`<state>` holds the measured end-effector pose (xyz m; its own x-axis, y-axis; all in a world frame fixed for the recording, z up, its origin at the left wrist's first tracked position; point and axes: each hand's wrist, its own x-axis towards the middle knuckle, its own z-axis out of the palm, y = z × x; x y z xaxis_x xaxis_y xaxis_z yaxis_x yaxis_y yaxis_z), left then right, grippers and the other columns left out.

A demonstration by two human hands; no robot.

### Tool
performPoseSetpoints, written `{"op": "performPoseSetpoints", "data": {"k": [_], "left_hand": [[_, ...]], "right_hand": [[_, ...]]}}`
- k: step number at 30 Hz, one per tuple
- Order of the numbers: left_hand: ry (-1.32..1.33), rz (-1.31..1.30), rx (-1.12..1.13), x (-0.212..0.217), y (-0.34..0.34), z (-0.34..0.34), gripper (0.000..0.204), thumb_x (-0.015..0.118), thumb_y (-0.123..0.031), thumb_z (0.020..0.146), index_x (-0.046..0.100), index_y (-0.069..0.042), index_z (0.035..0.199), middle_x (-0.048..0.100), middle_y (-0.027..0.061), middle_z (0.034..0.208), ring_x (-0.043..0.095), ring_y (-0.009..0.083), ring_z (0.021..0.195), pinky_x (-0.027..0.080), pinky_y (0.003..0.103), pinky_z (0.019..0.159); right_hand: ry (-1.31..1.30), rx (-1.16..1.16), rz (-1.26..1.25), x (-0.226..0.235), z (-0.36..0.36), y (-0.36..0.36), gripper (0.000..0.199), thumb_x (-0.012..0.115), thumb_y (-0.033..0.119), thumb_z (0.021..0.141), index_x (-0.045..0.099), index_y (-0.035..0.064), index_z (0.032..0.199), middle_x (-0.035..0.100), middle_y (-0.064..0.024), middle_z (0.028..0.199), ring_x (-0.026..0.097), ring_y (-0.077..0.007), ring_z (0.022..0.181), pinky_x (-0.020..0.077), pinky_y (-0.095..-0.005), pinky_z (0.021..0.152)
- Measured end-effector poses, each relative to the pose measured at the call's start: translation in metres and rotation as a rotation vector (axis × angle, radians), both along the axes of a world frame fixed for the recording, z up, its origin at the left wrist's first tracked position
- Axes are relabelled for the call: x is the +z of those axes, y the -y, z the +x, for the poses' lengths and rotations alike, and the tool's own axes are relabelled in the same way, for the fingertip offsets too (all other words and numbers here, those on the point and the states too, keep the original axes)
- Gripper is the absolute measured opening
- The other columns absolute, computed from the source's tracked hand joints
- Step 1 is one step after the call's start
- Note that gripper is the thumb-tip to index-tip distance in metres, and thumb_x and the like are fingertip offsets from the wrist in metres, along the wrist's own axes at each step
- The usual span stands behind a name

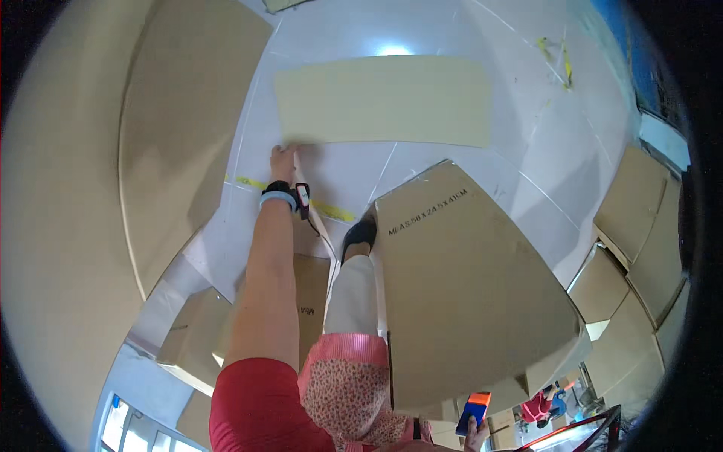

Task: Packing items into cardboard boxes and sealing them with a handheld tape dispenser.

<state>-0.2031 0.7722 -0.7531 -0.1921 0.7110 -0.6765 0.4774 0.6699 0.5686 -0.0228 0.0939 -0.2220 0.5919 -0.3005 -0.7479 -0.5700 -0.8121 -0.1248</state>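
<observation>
My left hand (pixel 283 163), wearing a black wrist device, reaches far forward. Its bent fingers close at the upper corner of a long cardboard flap (pixel 312 230), beside the near left corner of a flat cardboard sheet (pixel 384 102) on the floor. The fingertips are partly hidden. Low at the front edge, my right hand (pixel 473 437) grips a blue and orange handheld tool, perhaps a tape dispenser (pixel 474 413); only part of the hand shows. A large closed cardboard box (pixel 467 294) stands to the right of my leg.
A tall cardboard panel (pixel 188 113) rises on the left. Cardboard boxes (pixel 633 218) are stacked at the right, with another box (pixel 197 331) at lower left. My shoe (pixel 359 237) is against the large box. A person in red (pixel 537 407) is in the background at lower right.
</observation>
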Motion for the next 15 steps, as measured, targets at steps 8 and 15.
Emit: {"op": "performPoseSetpoints", "data": {"k": [8, 15], "left_hand": [[0.228, -0.001, 0.091, 0.031, 0.004, 0.075, 0.030, 0.066, -0.024, 0.079, 0.058, 0.004, 0.075, 0.059, 0.0064, 0.060, 0.057, 0.0171, 0.051, 0.047, 0.033, 0.051], [-0.389, 0.547, -0.869, 0.150, -0.036, 0.060, 0.029, 0.051, -0.027, 0.085, 0.063, -0.004, 0.072, 0.065, 0.0171, 0.071, 0.064, 0.0285, 0.062, 0.049, 0.041, 0.056]], "right_hand": [[-0.115, 0.001, 0.038, -0.001, 0.005, 0.001, 0.027, 0.056, 0.028, 0.091, 0.059, 0.0014, 0.097, 0.060, -0.0018, 0.082, 0.057, -0.0099, 0.077, 0.0481, -0.0251, 0.067], [0.006, 0.154, 0.066, 0.037, 0.005, -0.062, 0.031, 0.057, 0.028, 0.089, 0.061, -0.0031, 0.092, 0.061, -0.0036, 0.075, 0.053, -0.0085, 0.068, 0.0445, -0.0283, 0.059]]}}
